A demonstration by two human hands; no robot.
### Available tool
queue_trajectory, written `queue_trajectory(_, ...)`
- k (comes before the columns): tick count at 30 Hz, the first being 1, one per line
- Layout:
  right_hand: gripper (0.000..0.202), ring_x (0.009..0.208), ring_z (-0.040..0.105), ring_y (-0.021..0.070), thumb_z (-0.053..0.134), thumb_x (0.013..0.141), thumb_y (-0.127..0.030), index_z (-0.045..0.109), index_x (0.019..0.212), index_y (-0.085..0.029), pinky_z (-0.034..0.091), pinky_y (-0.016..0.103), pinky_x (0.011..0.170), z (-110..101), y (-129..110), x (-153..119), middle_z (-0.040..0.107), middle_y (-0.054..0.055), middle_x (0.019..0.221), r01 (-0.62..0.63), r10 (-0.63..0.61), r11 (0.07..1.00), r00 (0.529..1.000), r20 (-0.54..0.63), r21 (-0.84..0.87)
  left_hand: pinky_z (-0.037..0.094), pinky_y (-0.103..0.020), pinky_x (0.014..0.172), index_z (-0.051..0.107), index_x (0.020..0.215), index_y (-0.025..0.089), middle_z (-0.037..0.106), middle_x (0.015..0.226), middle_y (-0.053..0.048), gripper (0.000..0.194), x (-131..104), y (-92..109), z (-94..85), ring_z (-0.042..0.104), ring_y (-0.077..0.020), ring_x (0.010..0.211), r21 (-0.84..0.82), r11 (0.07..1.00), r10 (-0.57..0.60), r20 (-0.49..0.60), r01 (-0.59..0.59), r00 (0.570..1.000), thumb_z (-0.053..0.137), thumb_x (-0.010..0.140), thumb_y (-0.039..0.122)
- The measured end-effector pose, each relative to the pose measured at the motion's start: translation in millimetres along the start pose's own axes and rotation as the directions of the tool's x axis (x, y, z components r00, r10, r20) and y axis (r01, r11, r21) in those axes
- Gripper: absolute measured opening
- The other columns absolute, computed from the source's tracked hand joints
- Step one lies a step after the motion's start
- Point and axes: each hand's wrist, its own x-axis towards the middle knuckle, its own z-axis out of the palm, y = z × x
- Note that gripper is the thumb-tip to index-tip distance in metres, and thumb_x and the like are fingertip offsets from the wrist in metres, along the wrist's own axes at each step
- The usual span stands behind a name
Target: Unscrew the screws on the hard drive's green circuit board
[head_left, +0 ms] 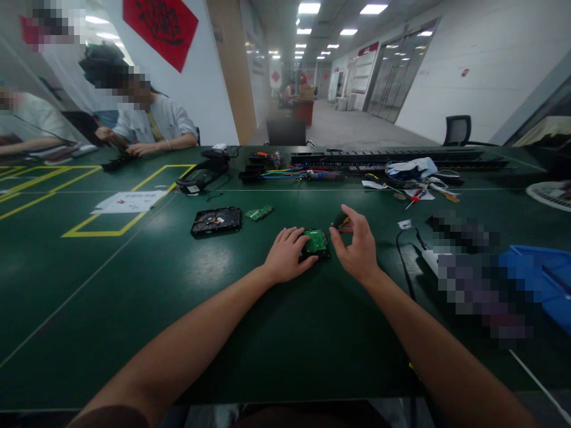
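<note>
My left hand (289, 254) lies over the left part of a small hard drive with a green circuit board (316, 240), its fingers on the drive's edges. Just right of the drive, my right hand (357, 245) has its thumb and fingers closed round a dark tool with a yellow part (341, 219), which looks like a screwdriver handle; its tip cannot be made out. Further left, a larger black hard drive (216, 220) rests on the green table, and a loose green circuit board (259, 213) lies beside it.
Cables (289, 174) and long black strips (392, 159) line the table's far side. Back right are a white-and-blue cloth (411, 169) and a red screwdriver (416, 198). A blue tray (542, 279) stands right. A paper sheet (129, 202) lies left; a person (151, 122) sits beyond.
</note>
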Motion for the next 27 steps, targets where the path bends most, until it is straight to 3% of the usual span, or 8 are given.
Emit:
queue_trajectory(6,0.056,0.098,0.065,0.0238,0.065,0.100,-0.025,0.049,0.152,-0.037,0.065,0.045,0.080,-1.8,-3.8,3.2,0.060,0.008,0.122,0.027,-0.028,0.999,0.999,-0.023,-0.028,0.032,-0.059,0.129,0.061,0.140,0.021,0.055,0.156,-0.015,0.059,0.1,0.2,-0.9,0.046,-0.0362,0.150,-0.005,1.000,0.003,0.001,-0.003,1.000,0.062,0.098,0.061)
queue_trajectory(13,0.061,0.100,0.066,0.0251,0.057,0.102,-0.021,0.041,0.159,-0.036,0.064,0.051,0.089,-1.1,-6.2,0.9,0.061,0.010,0.128,0.014,-0.015,1.000,0.999,0.028,0.009,0.032,-0.059,0.129,0.061,0.141,0.020,0.055,0.156,-0.015,0.060,0.0,-0.3,-0.1,0.046,-0.0365,0.150,-0.007,1.000,-0.007,0.007,0.007,1.000,0.062,0.098,0.063)
queue_trajectory(16,0.062,0.104,0.066,0.0254,0.061,0.101,-0.023,0.041,0.158,-0.037,0.065,0.048,0.087,-0.4,-5.3,0.7,0.058,0.011,0.133,0.007,-0.008,0.999,1.000,0.030,0.049,0.032,-0.060,0.129,0.061,0.141,0.022,0.055,0.157,-0.015,0.060,-0.2,-0.9,0.5,0.045,-0.0367,0.150,-0.021,1.000,-0.008,0.005,0.008,1.000,0.063,0.097,0.062)
queue_trajectory(20,0.060,0.099,0.065,0.0234,0.066,0.099,-0.024,0.046,0.154,-0.039,0.066,0.045,0.082,-1.3,-6.5,3.3,0.056,0.008,0.124,0.021,-0.023,0.999,0.999,0.035,0.049,0.032,-0.059,0.129,0.061,0.141,0.021,0.055,0.157,-0.015,0.059,-0.2,-0.7,0.6,0.046,-0.0363,0.150,-0.018,1.000,-0.003,-0.004,0.003,1.000,0.063,0.097,0.062)
queue_trajectory(27,0.064,0.104,0.067,0.0265,0.056,0.102,-0.020,0.039,0.161,-0.038,0.063,0.053,0.093,-1.4,-8.8,3.6,0.061,0.010,0.129,0.038,-0.038,0.999,0.996,0.086,-0.003,0.033,-0.060,0.128,0.062,0.139,0.021,0.056,0.155,-0.016,0.059,0.4,0.4,-0.2,0.046,-0.0370,0.149,-0.028,1.000,-0.004,-0.010,0.004,1.000,0.064,0.097,0.061)
